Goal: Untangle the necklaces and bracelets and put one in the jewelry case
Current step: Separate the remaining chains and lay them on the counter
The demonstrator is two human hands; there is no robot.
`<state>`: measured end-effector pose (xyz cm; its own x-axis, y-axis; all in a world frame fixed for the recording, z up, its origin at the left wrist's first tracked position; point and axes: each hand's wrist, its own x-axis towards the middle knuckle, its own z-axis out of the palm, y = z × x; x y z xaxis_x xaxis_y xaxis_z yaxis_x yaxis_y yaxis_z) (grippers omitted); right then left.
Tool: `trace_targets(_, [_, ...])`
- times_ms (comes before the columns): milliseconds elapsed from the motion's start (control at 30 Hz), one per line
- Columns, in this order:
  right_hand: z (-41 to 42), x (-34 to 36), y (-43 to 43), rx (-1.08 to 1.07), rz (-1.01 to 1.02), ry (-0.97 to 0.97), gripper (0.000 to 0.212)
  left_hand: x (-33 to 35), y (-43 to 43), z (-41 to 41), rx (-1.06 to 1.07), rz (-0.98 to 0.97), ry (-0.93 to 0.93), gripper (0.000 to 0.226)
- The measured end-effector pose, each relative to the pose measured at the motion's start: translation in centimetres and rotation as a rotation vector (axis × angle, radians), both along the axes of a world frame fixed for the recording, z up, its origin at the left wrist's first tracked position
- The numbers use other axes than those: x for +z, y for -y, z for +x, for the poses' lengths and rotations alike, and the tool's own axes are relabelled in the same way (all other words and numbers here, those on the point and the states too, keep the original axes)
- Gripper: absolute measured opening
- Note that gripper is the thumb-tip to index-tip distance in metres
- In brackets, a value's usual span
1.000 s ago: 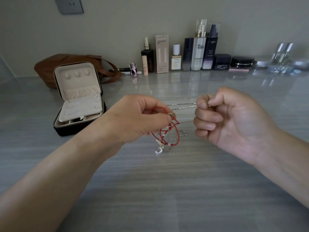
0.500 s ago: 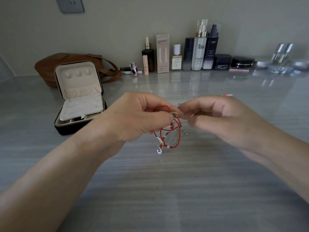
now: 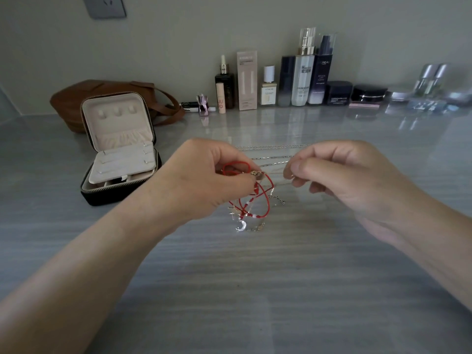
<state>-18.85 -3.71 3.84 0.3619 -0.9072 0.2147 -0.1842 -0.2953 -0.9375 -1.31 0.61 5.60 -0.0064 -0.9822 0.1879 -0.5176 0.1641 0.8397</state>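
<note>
Both bare forearms reach in from the near edge toward the jewelry tangle (image 3: 251, 203). The left hand (image 3: 204, 180), just left of the tangle, pinches its top with curled fingers. The right hand (image 3: 342, 175), to the tangle's right, seems to pinch one fine strand of it between thumb and forefinger.

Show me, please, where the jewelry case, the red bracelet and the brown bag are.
jewelry case (image 3: 118, 125): head view, inside of its open lid.
red bracelet (image 3: 237, 163): head view, top loop of the cord.
brown bag (image 3: 76, 98): head view, left part of its body.
</note>
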Motion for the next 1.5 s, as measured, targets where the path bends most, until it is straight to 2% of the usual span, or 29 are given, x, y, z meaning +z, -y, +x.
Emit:
trace_targets(133, [0.2,-0.3,0.2,0.124,0.117,0.033,0.024,-0.1,0.2,0.0,0.013,-0.007,-0.023,0.011])
trace_targets(267, [0.0,-0.4,0.3,0.189,0.171,0.155,0.022,-0.1,0.3,0.2,0.018,-0.013,-0.055,0.010])
trace_targets(533, [-0.3,-0.3,-0.4,0.385,-0.045,-0.134,0.015,0.1,0.2,0.1,0.009,-0.081,-0.090,0.018])
trace_targets(633, [0.1,-0.7,-0.4,0.323,-0.143,-0.227,0.024,0.1,0.1,0.0,-0.010,-0.064,-0.099,0.017])
trace_targets(767, [-0.1,-0.6,-0.1,0.172,-0.260,-0.065,0.012,0.1,0.0,-0.1,-0.019,-0.024,-0.087,0.003])
trace_targets(833, [0.0,-0.6,-0.2,0.138,-0.333,-0.022,0.004,-0.1,0.0,-0.1,-0.024,-0.017,-0.065,0.016])
trace_targets(933, [0.1,-0.8,-0.4,0.085,-0.521,-0.108,0.008,-0.1,0.0,-0.2,-0.026,-0.004,-0.042,0.017])
trace_targets(1033, [0.2,-0.7,-0.5,0.049,-0.598,-0.159,0.011,-0.2,0.0,-0.2,-0.026,-0.007,-0.055,0.015])
trace_targets(1200, [0.2,-0.8,-0.5,0.050,-0.599,-0.214,0.005,-0.1,-0.1,-0.4,-0.045,0.009,-0.041,0.002])
trace_targets(1267, [0.2,-0.6,-0.6,0.061,-0.576,-0.201,0.009,-0.2,-0.1,-0.2,-0.041,0.003,-0.041,0.006])
trace_targets(1500, [0.3,-0.4,-0.2,0.105,-0.219,0.002,0.007,-0.3,0.0,-0.2,-0.038,-0.004,-0.049,0.003])
